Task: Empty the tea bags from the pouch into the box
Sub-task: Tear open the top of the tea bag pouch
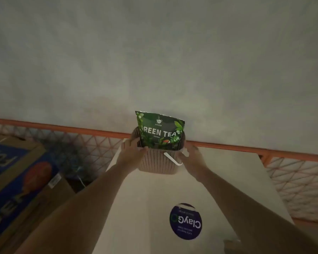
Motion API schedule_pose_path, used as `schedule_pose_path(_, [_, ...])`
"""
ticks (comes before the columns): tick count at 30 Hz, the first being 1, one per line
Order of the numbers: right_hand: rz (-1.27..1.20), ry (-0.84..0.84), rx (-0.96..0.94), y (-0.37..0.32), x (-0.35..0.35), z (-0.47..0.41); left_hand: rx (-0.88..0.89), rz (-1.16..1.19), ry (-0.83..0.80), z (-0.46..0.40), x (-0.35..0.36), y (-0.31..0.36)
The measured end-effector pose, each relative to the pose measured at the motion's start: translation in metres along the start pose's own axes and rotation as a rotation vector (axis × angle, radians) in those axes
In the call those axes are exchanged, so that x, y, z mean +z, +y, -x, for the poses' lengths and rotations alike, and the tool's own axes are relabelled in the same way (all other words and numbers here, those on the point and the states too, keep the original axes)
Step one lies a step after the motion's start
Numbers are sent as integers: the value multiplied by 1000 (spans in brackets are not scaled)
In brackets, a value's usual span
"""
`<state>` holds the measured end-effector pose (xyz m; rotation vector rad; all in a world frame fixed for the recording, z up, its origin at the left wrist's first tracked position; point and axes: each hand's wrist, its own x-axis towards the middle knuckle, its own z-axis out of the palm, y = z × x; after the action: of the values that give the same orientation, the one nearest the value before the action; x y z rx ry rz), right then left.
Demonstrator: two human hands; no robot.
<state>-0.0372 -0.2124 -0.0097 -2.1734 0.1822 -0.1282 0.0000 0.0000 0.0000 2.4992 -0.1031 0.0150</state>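
A green pouch (160,130) printed "GREEN TEA" stands upright inside a beige perforated basket-like box (158,162) at the far end of a white surface (228,180). My left hand (132,151) grips the box's left rim, thumb curled over the edge. On the box's right side my right hand (190,156) lies against the wall, fingers spread around it. A white handle strip (173,159) hangs on the box's front. No tea bags are visible; the pouch's contents are hidden.
A round dark sticker reading "ClayGo" (185,221) lies on the white surface nearer to me. Cardboard boxes with blue print (17,180) sit at the left. An orange rail with mesh (81,131) runs behind, below a grey wall.
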Motion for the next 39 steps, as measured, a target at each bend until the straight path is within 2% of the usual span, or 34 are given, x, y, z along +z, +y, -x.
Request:
schedule_pose_path(5, [-76, 55, 36, -7, 16, -32, -52, -8, -55, -25, 17, -25])
schedule_pose_path(9, [-66, 100, 79, -13, 19, -55, -97, 68, 11, -43, 29, -44])
schedule_pose_path(13, [-114, 118, 88, 1, 30, -83, -143, 263, 85, -54, 41, -55])
schedule_pose_path(19, [-98, 97, 145, -6, 31, -94, -102, 391, 154, -62, 52, -51])
schedule_pose_path(23, [-66, 26, 159, -7, 38, -103, -168, 479, 162, -63, 55, -47])
schedule_pose_path(31, [-90, -28, 216, -8, 48, -106, -204, 409, 144, -60, 53, -45])
schedule_pose_path(36, [-183, 99, 183, -11, 43, -102, -228, 352, 154, -62, 53, -46])
schedule_pose_path(39, [-319, 157, 171, -23, 33, -100, -228, 333, 139, -64, 50, -46])
